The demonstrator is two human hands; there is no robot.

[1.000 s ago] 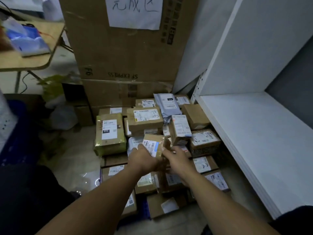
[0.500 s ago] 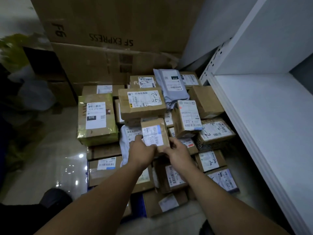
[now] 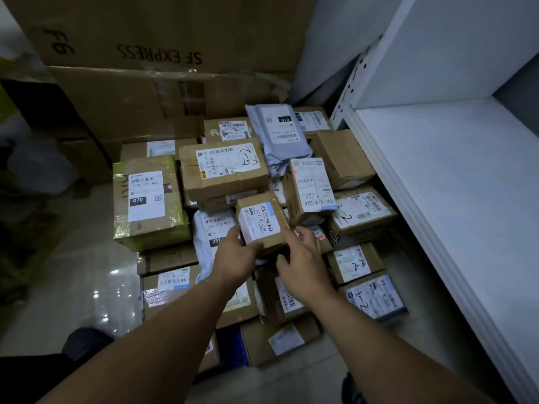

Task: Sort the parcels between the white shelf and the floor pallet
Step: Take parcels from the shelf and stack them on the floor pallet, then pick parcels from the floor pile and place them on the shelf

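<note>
A small brown parcel [image 3: 261, 221] with a white barcode label sits on top of the heap of parcels on the floor. My left hand [image 3: 236, 255] grips its near left corner. My right hand [image 3: 303, 262] touches its near right edge, fingers spread along the side. Around it lie several labelled boxes: a green-taped one marked 070 [image 3: 147, 199], a box marked 7-5 [image 3: 224, 166], a grey mailer bag [image 3: 278, 135] and an upright box [image 3: 310, 189]. The blue pallet [image 3: 232, 345] shows only in a gap under the heap. The white shelf [image 3: 455, 182] stands to the right.
Large SF Express cartons [image 3: 163, 53] are stacked behind the heap. A white mailer marked 231 [image 3: 211, 228] lies left of the held parcel. Glossy floor [image 3: 73, 275] spreads to the left. The shelf's perforated upright [image 3: 354, 83] stands at the heap's back right corner.
The view has tilted down and moved closer to the heap. The small parcel has been lowered onto the pile, its label now facing up, with both hands still at its near edge.
</note>
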